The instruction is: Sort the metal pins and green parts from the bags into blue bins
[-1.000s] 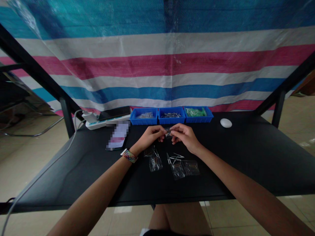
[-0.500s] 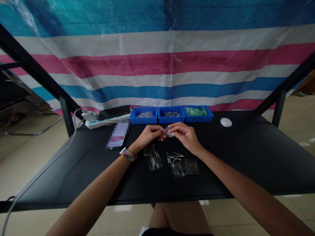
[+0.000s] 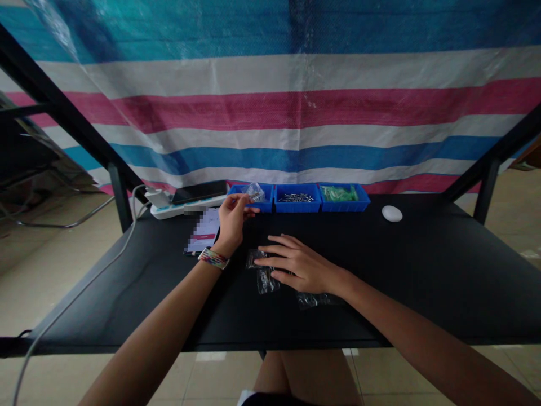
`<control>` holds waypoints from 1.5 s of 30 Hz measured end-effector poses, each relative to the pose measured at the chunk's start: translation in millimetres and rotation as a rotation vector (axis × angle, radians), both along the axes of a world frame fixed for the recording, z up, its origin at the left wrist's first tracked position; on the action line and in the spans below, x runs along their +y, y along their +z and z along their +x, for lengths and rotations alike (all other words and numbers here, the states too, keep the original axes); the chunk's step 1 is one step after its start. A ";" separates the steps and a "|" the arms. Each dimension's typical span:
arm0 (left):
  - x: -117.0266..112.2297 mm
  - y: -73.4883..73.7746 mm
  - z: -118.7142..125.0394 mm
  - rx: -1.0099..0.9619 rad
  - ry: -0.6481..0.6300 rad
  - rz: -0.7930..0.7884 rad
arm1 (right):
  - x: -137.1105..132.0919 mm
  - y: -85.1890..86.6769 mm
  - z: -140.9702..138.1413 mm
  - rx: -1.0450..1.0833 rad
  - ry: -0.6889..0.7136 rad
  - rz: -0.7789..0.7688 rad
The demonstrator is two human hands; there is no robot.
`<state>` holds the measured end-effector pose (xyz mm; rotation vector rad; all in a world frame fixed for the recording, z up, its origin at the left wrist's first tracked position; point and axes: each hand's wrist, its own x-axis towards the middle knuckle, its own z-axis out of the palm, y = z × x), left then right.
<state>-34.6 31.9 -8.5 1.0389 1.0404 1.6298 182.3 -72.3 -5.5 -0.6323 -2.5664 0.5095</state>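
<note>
Left hand (image 3: pixel 231 223) pinches a clear plastic bag (image 3: pixel 256 190) at the leftmost blue bin (image 3: pixel 266 206); light grip likely suits. Right hand (image 3: pixel 307 268), wearer's side of bin: fingers spread (seemingly empty).

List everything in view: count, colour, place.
Table: one, black, centre.
Striped sheet: one, multicoloured, behind table.
Frame bars: several, black, both sides.
Bins: three, blue, table's back.
Pins: many, silver, middle bin.
Green contents: uncounted, green, right bin.
Table bags: at least three, clear, front centre.
Oval object: one, white, right.
Power strip: one, white, back left.
Dark device: one, black, on strip.
Phone: one, pale screen, before strip.
Cable: one, pale, left.
Floor: one, beige, below.
Wristband: one, multicoloured, left wrist.
Legs: two, bare, below.
Left hand: one, bare, pinching clear bag at left bin.
Right hand: one, bare, at table bags.
</note>
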 end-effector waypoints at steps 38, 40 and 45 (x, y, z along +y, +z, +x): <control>-35.9 11.5 22.7 0.531 -0.653 0.126 | 36.9 -12.4 16.9 0.728 -0.482 -0.439; -36.1 12.0 23.9 0.494 -0.640 0.124 | 37.7 -14.5 16.6 0.785 -0.472 -0.544; -37.8 15.0 25.2 0.455 -0.584 0.104 | 39.3 -16.6 15.2 0.852 -0.459 -0.653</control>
